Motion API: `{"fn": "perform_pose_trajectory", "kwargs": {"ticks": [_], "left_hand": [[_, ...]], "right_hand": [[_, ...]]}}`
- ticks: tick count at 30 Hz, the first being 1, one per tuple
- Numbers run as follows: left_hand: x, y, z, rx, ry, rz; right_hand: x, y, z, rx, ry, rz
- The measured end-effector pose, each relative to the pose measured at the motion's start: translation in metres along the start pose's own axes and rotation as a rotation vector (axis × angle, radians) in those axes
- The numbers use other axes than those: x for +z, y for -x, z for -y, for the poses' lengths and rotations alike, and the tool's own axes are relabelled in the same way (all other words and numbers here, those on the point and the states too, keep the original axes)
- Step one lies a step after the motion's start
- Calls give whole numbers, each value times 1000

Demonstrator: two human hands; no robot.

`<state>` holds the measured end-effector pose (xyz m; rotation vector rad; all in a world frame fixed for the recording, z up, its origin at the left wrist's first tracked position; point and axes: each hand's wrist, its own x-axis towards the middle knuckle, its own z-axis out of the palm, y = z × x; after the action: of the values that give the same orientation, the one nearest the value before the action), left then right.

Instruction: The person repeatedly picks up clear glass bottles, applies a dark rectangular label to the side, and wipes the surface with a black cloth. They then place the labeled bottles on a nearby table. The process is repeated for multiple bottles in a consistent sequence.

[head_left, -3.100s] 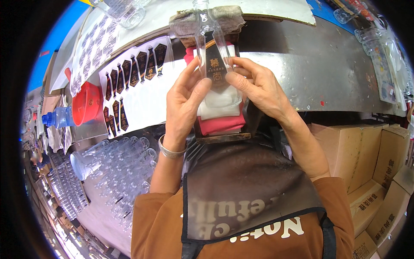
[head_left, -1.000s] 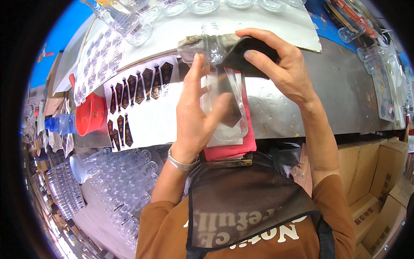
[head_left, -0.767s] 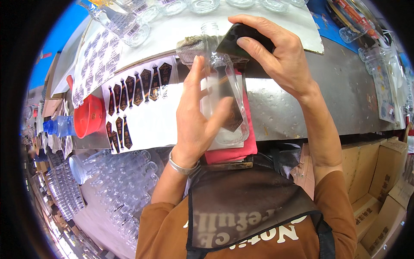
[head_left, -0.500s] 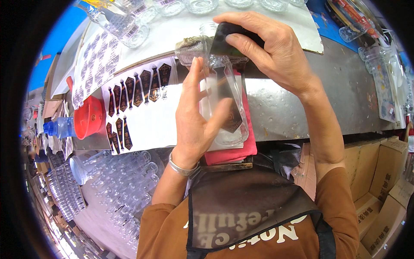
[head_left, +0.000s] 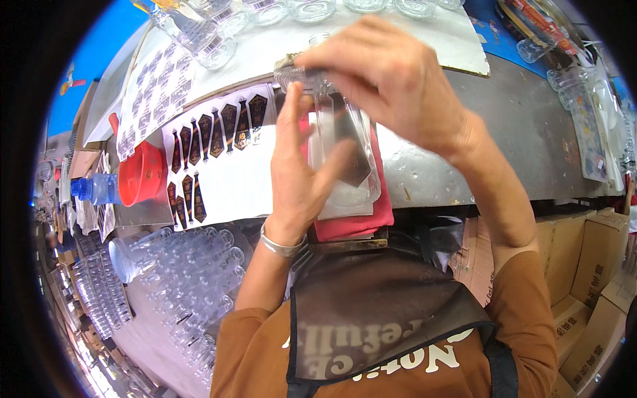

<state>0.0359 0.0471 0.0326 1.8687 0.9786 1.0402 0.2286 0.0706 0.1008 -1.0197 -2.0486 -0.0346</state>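
A clear glass bottle [head_left: 365, 194] lies with its neck pointing away from me, a dark tie-shaped label [head_left: 352, 166] on its upper face. Beneath it are a pink cloth [head_left: 379, 215] and a wooden support [head_left: 352, 245]. My left hand [head_left: 300, 169] is along the bottle's left side, fingers extended and apart, its blurred thumb over the glass. Across the bottle's neck end, my right hand [head_left: 391, 83] is closed and smeared by motion. The black flat scraper in its fingers is almost wholly hidden now. A grey ribbed cloth [head_left: 292, 77] shows beside the fingertips.
A white sheet of tie-shaped labels [head_left: 232, 182] lies left, beside a red bowl [head_left: 141, 176]. Upright bottles [head_left: 312, 9] line the far edge. Many clear bottles [head_left: 192, 285] stand lower left. Cardboard boxes [head_left: 564, 265] are lower right, below the metal table [head_left: 491, 146].
My right hand has swept left over the bottle's neck end, turning so the black scraper is now mostly hidden. My left hand has stayed beside the bottle.
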Motion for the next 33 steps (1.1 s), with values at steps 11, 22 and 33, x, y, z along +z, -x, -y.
{"fn": "perform_pose_trajectory", "kwargs": {"ticks": [11,22,33], "left_hand": [[0,51,-1,72,-163,123],[-12,51,9,7,-78,221],[-14,52,14,24,-53,196]], "right_hand": [[4,27,2,208,-90,5],[0,41,-1,305,-225,64],[-11,78,43,150,-150,-114]]}}
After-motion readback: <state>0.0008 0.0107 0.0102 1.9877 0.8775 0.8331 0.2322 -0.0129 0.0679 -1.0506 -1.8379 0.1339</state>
